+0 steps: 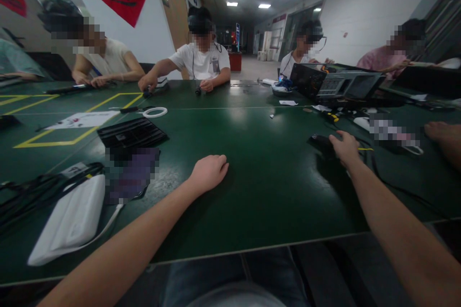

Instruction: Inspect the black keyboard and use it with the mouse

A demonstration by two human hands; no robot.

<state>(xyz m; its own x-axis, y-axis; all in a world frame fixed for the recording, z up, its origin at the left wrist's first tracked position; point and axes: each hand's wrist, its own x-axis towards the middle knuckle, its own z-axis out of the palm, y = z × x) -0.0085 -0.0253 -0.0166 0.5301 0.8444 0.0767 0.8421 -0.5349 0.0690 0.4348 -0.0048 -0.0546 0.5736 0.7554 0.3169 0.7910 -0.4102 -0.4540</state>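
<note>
My left hand rests on the green table in a loose fist, fingers curled in, and nothing shows in it. Farther right, my right hand is closed around a small black object on the tabletop; its shape is too dark to name surely. Left of my left hand lie a phone with a blurred screen and a black ridged panel. A white power bank with a white cable is close to my left forearm.
Black cables are heaped at the left edge. A white ring, yellow tape outlines and a paper sheet lie beyond. An opened computer case stands at the back right. Several people sit around the table; another person's hand is at the right.
</note>
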